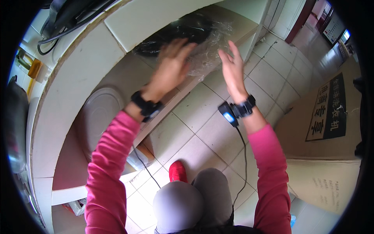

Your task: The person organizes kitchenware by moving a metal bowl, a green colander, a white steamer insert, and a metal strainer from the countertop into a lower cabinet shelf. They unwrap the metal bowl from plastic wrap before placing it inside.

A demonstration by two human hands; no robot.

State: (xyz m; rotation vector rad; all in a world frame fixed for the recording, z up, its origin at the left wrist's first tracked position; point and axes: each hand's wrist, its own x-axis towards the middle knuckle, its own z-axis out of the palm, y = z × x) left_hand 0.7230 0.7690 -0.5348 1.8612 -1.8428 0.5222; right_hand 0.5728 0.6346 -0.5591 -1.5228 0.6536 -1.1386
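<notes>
A dark, round, shiny object (194, 25), perhaps a pan or lid, lies on the tiled shelf (244, 25) beneath the counter. Crumpled clear plastic film (204, 61) covers part of it and spreads to the shelf's front edge. My left hand (172, 68), blurred, is over the near side of the dark object and the film, fingers spread; whether it touches them I cannot tell. Just right of the film, my right hand (233, 68) is held up with thumb and fingers apart, nothing in it. Each wrist wears a black strapped device.
Above the shelf runs a tiled counter edge (140, 22), with a black cable (55, 39) hanging over it. A pale round lid or basin (102, 106) leans inside the shelf. A clear container (140, 158) stands below. To the right is a large cardboard box (304, 149).
</notes>
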